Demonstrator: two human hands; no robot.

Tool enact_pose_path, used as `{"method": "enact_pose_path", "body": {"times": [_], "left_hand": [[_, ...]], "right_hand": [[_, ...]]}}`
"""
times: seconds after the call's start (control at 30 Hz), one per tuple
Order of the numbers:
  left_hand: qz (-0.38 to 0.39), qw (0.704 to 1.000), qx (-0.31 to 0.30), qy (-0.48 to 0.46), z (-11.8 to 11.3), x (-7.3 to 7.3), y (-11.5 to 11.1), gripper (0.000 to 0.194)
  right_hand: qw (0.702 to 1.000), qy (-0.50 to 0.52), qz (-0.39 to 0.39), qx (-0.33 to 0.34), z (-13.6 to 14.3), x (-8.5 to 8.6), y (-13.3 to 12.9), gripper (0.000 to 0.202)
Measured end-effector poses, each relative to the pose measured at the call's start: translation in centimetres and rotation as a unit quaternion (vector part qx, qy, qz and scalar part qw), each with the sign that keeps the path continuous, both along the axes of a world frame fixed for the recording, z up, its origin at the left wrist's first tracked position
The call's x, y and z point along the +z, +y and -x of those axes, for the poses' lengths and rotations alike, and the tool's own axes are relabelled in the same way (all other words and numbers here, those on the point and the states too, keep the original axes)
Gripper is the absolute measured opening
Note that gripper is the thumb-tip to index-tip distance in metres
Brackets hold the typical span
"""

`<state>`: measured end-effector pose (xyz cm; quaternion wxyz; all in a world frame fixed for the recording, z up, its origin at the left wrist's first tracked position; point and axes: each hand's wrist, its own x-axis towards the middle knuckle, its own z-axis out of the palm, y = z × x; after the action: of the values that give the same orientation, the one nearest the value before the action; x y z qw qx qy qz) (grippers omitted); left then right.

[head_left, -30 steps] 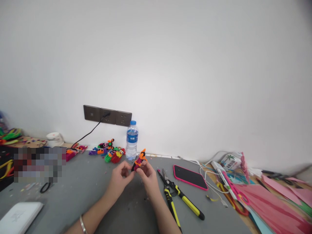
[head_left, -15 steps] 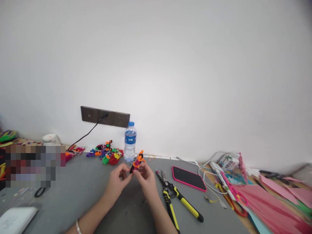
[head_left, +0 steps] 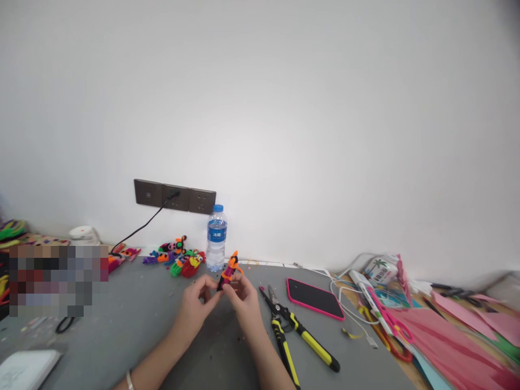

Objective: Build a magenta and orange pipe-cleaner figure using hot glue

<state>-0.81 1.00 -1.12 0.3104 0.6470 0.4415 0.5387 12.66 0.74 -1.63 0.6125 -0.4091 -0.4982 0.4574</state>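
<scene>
A small pipe-cleaner figure (head_left: 230,271) in orange, black and magenta stands tilted between my two hands, above the grey tabletop. My left hand (head_left: 197,303) pinches its lower left side with thumb and forefinger. On the other side, my right hand (head_left: 242,299) has thumb and fingers closed on the figure; some of those fingertips are hidden behind it. Just past my right hand lie yellow-and-black garden shears (head_left: 312,342), their blades apart. Several finished-looking fuzzy figures (head_left: 179,257) are heaped beyond my left hand, beside a water bottle (head_left: 216,238).
A pink-edged phone (head_left: 315,298) lies right of the shears. White cables (head_left: 357,311), scissors (head_left: 400,330) and pink sheets (head_left: 447,336) crowd the right. A white box (head_left: 28,368) sits front left. Behind, a black cord (head_left: 142,225) runs to wall sockets (head_left: 174,196).
Almost nothing differs. The view has shifted very slightly, and both hands keep the same hold on the figure.
</scene>
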Motion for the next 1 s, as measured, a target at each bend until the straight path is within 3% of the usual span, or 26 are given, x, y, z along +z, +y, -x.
{"method": "enact_pose_path", "body": {"times": [1.0], "left_hand": [[-0.023,0.999,-0.009,0.025,0.17,0.01,0.05,0.017]], "right_hand": [[1.000,0.007,0.008,0.017,-0.27,-0.65,0.49,0.029]]}}
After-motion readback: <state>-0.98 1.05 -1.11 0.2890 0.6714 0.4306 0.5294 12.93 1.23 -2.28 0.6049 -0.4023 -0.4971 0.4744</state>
